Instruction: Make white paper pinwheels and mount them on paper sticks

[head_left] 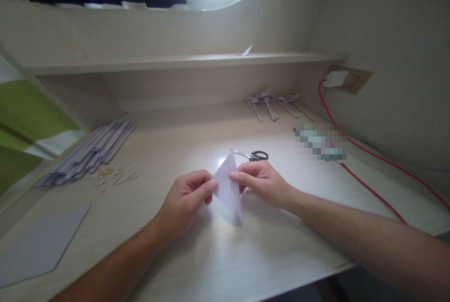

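A folded sheet of pale paper (pixel 227 188), triangular in outline, is held up just above the desk. My left hand (pixel 191 194) pinches its left corner between thumb and fingers. On the opposite side, my right hand (pixel 262 182) grips the paper near its right edge, thumb in front and the other fingers behind. Directly behind the right hand, scissors (pixel 258 155) with black handles lie on the desk, their blades pointing left and partly close to the paper's top corner.
Rolled paper sticks (pixel 93 152) lie at left beside small slivers (pixel 112 175). A paper stack (pixel 45 245) rests front left. Paper pinwheels (pixel 272 102) on sticks lie at back right. A blurred device (pixel 319 142) has a red cable (pixel 372 199). A folded paper piece (pixel 247 51) sits on the shelf.
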A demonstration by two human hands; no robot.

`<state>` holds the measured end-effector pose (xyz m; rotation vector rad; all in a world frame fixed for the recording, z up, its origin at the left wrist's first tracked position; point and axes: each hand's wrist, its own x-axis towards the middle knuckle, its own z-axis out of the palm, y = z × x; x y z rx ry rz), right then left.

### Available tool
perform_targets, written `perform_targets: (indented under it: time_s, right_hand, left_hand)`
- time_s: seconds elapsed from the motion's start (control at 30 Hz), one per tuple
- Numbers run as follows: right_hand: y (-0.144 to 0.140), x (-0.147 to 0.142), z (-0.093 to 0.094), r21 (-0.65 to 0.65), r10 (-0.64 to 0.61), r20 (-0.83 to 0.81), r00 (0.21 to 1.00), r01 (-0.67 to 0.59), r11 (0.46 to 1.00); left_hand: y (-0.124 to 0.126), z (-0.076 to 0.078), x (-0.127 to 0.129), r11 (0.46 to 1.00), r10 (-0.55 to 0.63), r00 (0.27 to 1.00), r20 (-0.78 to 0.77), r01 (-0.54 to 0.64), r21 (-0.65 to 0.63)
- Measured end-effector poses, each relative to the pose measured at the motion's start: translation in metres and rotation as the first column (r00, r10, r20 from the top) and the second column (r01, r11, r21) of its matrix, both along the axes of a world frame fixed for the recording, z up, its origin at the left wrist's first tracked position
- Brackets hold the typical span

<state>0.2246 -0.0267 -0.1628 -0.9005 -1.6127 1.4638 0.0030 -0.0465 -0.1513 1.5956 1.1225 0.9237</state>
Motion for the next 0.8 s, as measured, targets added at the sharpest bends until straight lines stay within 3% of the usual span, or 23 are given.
perform_targets:
  time_s: [0.2, 0.8]
  right_hand:
    - [-0.0026, 0.0, 0.0043, 0.033, -0.028, 0.043, 0.999, 0.026, 0.999]
    - [-0.0054, 0.0003, 0.005, 0.013, 0.083, 0.081, 0.993, -0.084, 0.996]
  left_hand:
    - [0.0002, 0.0023, -0.0005, 0.999, 0.025, 1.0, 0.011, -0.026, 0.034]
    - [0.002, 0.0066, -0.0016, 0.985, 0.138, 0.988, 0.064, -0.144, 0.094]
